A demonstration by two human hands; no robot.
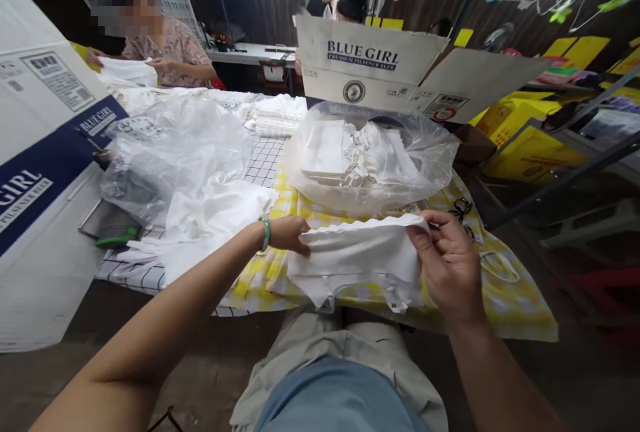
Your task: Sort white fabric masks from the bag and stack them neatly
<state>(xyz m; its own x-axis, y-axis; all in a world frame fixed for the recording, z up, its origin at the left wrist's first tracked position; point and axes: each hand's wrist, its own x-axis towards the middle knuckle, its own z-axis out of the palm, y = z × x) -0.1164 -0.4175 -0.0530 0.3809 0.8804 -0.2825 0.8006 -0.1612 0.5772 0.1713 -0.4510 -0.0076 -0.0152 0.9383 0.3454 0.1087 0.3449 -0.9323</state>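
white cloth piece (357, 259) was held taut over yellow check tablecloth (500, 299) at table's near edge, left hand (287, 233) & right hand (447, 262) each pinching a top corner; looked light, limp, non-slippery, so grip along scalloped top hem

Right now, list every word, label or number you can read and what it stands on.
"BLUE GIRL PREMIUM PILSENER BEER": flap of the far cardboard box.
"BLUE GIRL": blue band of the near cardboard box; a bigger "GIRL" lower down.
Too small to read: barcode labels on it, round seal on the far box.
No print on the white cloth held by left hand and right hand.
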